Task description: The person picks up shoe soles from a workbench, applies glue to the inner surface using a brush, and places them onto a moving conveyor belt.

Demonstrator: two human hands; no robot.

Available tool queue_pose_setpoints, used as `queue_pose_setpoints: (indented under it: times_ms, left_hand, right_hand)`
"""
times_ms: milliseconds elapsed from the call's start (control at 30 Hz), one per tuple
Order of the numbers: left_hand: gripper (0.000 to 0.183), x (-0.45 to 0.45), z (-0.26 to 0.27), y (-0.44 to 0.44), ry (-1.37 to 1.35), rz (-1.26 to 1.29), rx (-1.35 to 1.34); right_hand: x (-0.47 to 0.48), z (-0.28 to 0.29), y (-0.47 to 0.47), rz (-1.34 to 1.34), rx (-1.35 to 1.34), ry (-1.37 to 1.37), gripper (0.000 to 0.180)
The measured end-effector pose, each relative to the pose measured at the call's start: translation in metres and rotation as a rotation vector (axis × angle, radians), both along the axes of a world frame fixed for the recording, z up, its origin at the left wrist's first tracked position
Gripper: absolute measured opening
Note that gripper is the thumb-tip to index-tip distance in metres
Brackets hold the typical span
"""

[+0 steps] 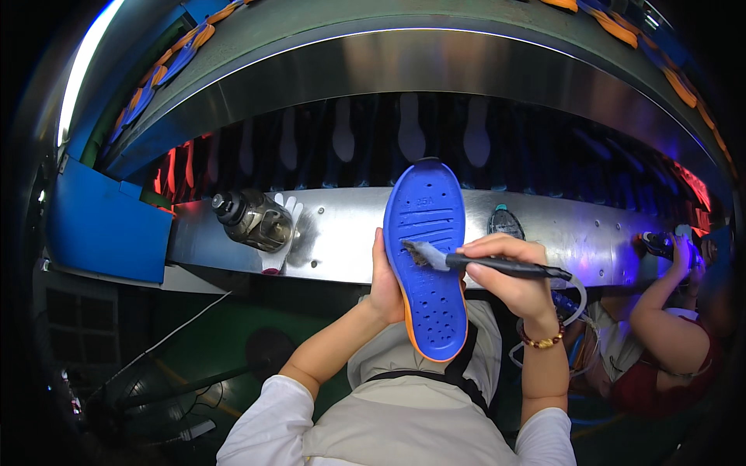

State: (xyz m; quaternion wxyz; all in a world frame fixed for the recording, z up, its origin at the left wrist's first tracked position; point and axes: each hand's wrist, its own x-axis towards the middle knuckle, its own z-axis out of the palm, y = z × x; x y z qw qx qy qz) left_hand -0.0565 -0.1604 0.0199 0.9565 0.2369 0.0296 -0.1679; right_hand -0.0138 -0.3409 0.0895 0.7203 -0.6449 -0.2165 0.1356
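A blue shoe sole (434, 291) with an orange edge lies upright in the picture before me, its grooved and pitted face towards the camera. My left hand (387, 282) grips it by its left edge, the thumb in sight and the other fingers hidden behind it. In my right hand (514, 274) is a brush (495, 265) with a black handle and a pale tube running from its end. The dark-tipped bristles touch the middle of the sole. Some fingertips show at the sole's right edge, beside the brush handle.
A metal ledge (344, 233) crosses behind the sole, bearing a dark bottle (256, 224), a white glove (285, 256) and a small dark object (506, 222). Beyond it, sole-shaped pieces (478, 137) stand in a row inside the machine. At right, a co-worker (664, 343) handles a dark item.
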Motion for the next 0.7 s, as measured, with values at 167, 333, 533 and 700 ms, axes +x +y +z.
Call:
queue_pose_setpoints:
  times_ms: [167,333,533,700]
  left_hand:
    - [0.1,0.006,0.01,0.002,-0.168,0.012,0.028]
    - [0.106,0.013,0.023,-0.002,-0.132,0.261,0.208]
    - [0.109,0.014,0.042,0.009,-0.212,0.312,0.131]
    - [0.108,0.019,0.046,0.01,-0.209,0.335,0.18]
  right_hand:
    - [-0.003,0.001,-0.007,0.383,-0.077,-0.385,0.021]
    - [-0.003,-0.005,-0.01,0.197,-0.109,-0.322,0.021]
    - [-0.013,-0.01,-0.022,0.42,0.078,-0.344,0.022]
    - [-0.023,-0.016,-0.02,0.278,-0.083,-0.353,0.022]
